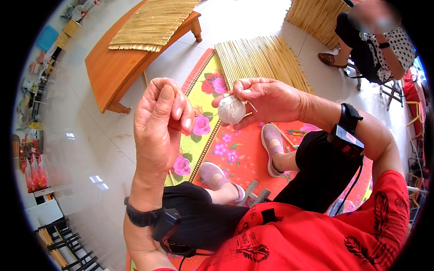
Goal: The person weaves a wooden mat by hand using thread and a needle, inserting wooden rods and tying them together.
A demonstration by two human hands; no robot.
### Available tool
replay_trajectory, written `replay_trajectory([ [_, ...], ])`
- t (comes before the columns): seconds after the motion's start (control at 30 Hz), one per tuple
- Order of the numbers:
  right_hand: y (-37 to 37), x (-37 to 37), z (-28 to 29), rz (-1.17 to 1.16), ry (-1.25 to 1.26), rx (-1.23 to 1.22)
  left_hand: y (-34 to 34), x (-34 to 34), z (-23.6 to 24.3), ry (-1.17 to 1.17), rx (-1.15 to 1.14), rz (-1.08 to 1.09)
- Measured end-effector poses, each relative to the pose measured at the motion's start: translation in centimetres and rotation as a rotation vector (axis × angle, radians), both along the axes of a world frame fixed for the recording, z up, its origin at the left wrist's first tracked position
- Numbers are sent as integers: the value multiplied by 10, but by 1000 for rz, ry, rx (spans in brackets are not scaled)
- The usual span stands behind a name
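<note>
My right hand [273, 100] holds a ball of white string [231, 110] between its thumb and fingers. A short, thin pale piece [252, 106] sticks out beside the ball; I cannot tell whether it is string or a small stick. Raised to the left of the ball is my left hand [159, 119], its thumb pressed against the curled fingers. Whatever that pinch holds, if anything, is too small to see. Beyond both hands, a mat of yellow reed stalks [264, 61] lies on a floral floor sheet [199, 156].
At the far left stands a low orange wooden table [106, 67] bearing another reed mat [151, 22]. Cutters with green-yellow handles [296, 133] lie near my right foot. A seated person [384, 49] is at the far right, by another reed mat [316, 20]. Shelves and goods line the left edge.
</note>
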State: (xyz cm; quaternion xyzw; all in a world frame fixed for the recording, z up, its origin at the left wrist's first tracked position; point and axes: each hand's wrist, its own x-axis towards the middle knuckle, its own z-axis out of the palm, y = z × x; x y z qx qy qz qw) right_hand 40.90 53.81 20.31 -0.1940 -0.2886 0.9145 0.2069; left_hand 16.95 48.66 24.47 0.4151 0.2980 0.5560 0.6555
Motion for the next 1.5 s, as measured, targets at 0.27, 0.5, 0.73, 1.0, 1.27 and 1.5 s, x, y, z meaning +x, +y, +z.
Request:
replay_trajectory([
  [0.27,1,17,7,-63,6,77,0,21,-12,469,106,49],
  [0.5,-3,15,19,-76,34,84,0,39,-21,703,345,172],
  [0.73,2,20,10,-38,23,121,3,41,-14,583,197,104],
  [1.0,6,17,2,-104,117,59,-3,48,-6,450,196,-231],
  [1.27,13,28,10,-306,14,131,-17,55,10,430,202,-450],
  [1.5,36,100,11,-569,113,103,-15,48,13,196,148,-410],
])
